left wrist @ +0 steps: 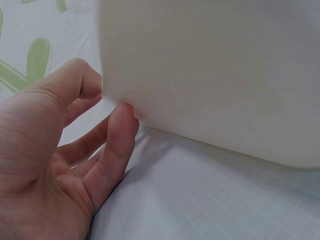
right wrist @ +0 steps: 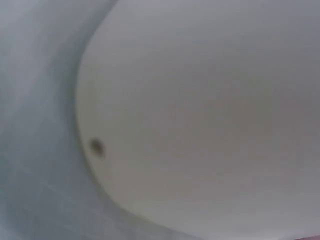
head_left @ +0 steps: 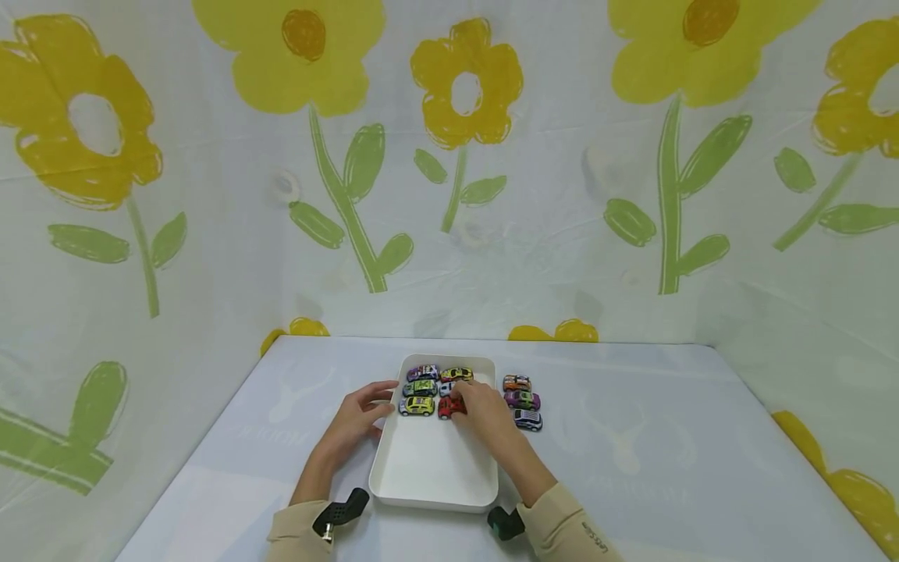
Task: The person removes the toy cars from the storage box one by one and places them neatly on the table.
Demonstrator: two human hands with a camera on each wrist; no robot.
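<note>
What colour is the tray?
The tray is white; it shows best in the head view.

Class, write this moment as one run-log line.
left hand: touches white rectangular tray, left side | right hand: pinches small red toy car inside tray | right of tray: three multicoloured toy cars

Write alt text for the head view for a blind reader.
A person's right hand pinches a red toy car in a white tray, the left hand touching the tray's left side. Five other toy cars sit in the tray's far half; three more stand on the table to its right, before a flowered backdrop.
</note>
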